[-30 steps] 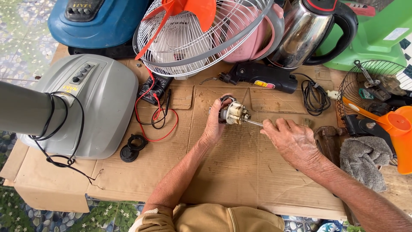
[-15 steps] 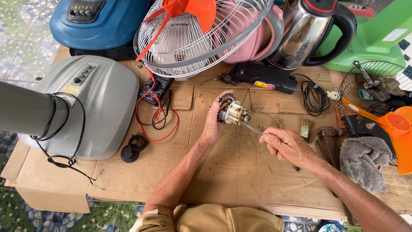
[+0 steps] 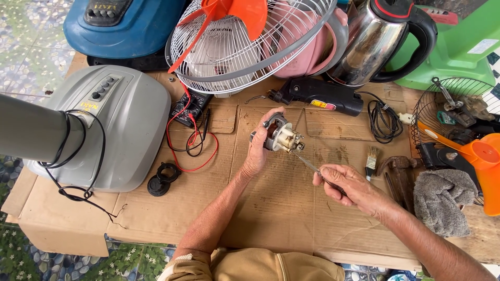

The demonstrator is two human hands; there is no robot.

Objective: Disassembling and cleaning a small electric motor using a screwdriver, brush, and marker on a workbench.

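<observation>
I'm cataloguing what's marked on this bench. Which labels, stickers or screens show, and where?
Label: small yellow and red strip on the black tool behind the hands.
Sticker: pale rectangle on the green appliance, far right.
Marking: small yellowish print beside the grey fan base's buttons.
Screens: none visible.

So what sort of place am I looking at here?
Likely an informal small-appliance repair bench: a cardboard-covered table crowded with a white wire fan guard, a steel electric kettle and a black multimeter with red leads, while the left hand holds a small motor.

Bare forearms; khaki rolled sleeve (image 3: 190, 258); khaki trousers (image 3: 271, 264).
</observation>
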